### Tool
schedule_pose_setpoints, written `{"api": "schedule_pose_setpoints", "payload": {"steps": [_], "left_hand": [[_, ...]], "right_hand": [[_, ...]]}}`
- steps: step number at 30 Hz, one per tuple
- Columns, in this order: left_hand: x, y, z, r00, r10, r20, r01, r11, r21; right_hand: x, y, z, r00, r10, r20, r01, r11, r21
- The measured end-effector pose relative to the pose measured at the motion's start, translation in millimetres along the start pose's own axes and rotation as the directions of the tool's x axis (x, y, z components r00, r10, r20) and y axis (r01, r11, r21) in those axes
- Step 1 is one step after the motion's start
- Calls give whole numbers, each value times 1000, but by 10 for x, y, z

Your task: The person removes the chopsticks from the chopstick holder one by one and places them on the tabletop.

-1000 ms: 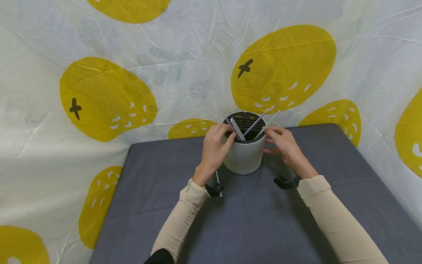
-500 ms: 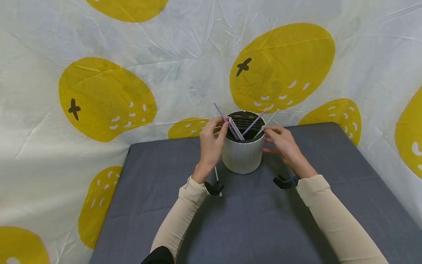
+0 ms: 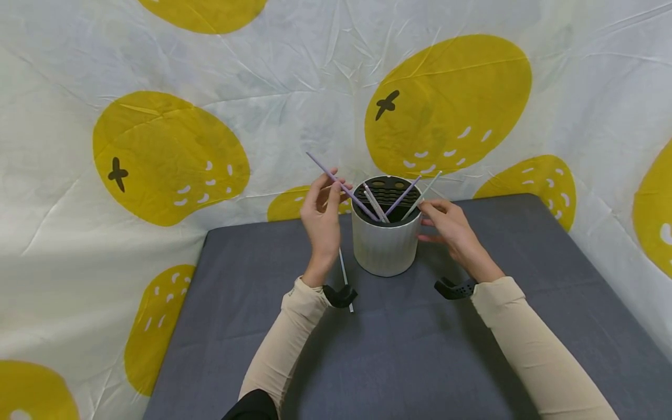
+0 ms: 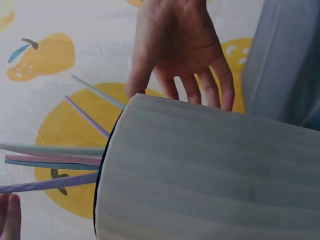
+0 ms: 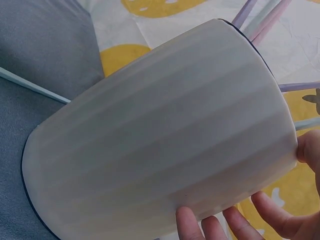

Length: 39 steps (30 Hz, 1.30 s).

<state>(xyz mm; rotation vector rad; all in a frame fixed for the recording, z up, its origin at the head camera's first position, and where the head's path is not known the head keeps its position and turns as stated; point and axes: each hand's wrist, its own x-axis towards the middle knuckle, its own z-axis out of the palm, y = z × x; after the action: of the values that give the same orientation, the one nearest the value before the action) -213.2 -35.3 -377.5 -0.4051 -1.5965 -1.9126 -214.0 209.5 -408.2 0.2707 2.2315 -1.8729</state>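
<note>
no readable text, labels or numbers

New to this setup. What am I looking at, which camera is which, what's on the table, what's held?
No robot: a person with bare hands, one camera on the head and one on each wrist. The head view looks down at a grey table with a white ribbed cup holding several thin straws. The left hand pinches one purple straw, its lower end inside the cup. The right hand rests its fingers against the cup's side. The left wrist view shows the cup close up with the right hand behind it. Another straw lies on the table by the cup.
</note>
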Motion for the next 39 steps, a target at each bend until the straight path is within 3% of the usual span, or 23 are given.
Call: {"api": "schedule_pose_setpoints", "payload": {"steps": [13, 24, 27, 32, 35, 39], "left_hand": [[130, 114, -131, 992, 74, -105, -83, 994, -77], [230, 140, -297, 968, 74, -240, -109, 985, -136], [210, 109, -339, 969, 15, -248, -45, 992, -114], [148, -3, -428, 960, -156, -231, 140, 986, -86], [121, -70, -488, 940, -274, -201, 262, 962, -82], [95, -126, -561, 892, -422, -160, 417, 907, -63]], "right_hand": [[-8, -12, 1, 1000, 6, -3, -6, 1000, -6], [-16, -24, -1, 1000, 5, 7, -5, 1000, -8], [-18, -23, -4, 1000, 5, 11, -4, 1000, -5], [-16, -19, -2, 1000, 3, 10, -3, 1000, -3], [-16, -16, 0, 1000, 3, 8, -3, 1000, -3], [-15, -14, 1, 1000, 2, 5, -2, 1000, 0]]}}
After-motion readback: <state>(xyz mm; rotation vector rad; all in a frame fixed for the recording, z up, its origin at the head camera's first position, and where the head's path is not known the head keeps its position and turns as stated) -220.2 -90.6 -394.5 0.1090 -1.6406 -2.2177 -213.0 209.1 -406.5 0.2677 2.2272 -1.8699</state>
